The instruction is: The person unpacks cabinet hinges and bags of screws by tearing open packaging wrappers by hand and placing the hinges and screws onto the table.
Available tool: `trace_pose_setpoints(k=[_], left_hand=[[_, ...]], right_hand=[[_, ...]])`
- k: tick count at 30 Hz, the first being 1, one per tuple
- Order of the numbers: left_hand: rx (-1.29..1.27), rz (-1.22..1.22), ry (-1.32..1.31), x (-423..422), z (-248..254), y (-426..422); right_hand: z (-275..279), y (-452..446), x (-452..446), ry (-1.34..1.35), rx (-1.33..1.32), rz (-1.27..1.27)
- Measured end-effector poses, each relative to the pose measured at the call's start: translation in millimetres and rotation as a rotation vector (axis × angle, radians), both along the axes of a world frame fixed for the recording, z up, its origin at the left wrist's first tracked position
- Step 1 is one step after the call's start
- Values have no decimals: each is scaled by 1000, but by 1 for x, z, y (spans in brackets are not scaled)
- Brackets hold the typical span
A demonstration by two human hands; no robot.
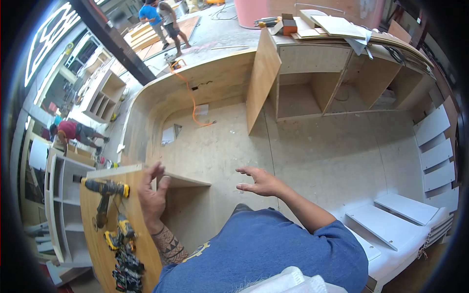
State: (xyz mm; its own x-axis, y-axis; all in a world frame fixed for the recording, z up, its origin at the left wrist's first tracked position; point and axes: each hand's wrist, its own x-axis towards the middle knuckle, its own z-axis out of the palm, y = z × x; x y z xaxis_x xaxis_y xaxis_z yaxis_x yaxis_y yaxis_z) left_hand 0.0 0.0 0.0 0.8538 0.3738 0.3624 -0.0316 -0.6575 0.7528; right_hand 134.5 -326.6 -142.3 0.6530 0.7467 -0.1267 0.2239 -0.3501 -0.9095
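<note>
My left hand (153, 191) is raised beside the edge of a wooden worktop (93, 215), its fingers apart and holding nothing. On that worktop lie yellow and black power drills (126, 227) and a dark pile of small items (128, 268). Over the plywood floor (312, 161) my right hand (257, 181) is held out with thumb and fingers spread, empty. A low wooden panel (183, 181) extends from the worktop just right of my left hand.
A curved plywood wall (215, 73) carries an orange cord (192, 100). Open cabinets (298, 97) and an upright door panel (264, 78) stand ahead. White boards (373, 227) lie at right. A person in red (74, 131) bends at left; two people stand farther back.
</note>
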Motion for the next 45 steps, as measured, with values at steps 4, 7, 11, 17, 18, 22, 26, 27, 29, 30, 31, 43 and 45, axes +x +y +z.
trace_pose_setpoints(k=[4,7,11,17,18,22,26,27,29,30,31,43,45], left_hand=[[-52,-158,168,95,-27,-34],[-34,-204,124,171,-35,-24],[-43,-212,76,274,-52,-20],[1,-522,40,428,-55,-65],[-4,-525,39,447,-59,-75],[-11,-805,110,505,-71,-109],[-32,-839,229,543,-107,-123],[-35,-830,231,551,-120,-125],[67,-697,367,564,-142,-125],[66,-634,452,569,-143,-129],[67,-622,455,576,-153,-130],[-193,-61,715,648,-146,-225],[-212,-25,761,651,-150,-234]], right_hand=[[-5,-48,57,-7,-40,-48],[11,-58,124,6,-67,-58],[30,-78,206,-139,-206,-128],[99,-92,343,-368,-266,-265],[114,-95,365,-354,-203,-305],[159,-119,451,-427,-51,-496],[186,-158,555,-524,31,-561],[189,-168,587,-510,52,-564],[194,-184,653,-488,73,-555],[194,-191,686,-509,20,-528],[197,-197,721,-534,-27,-500],[114,-201,894,-352,-185,-312],[111,-206,879,-495,-224,-310]])
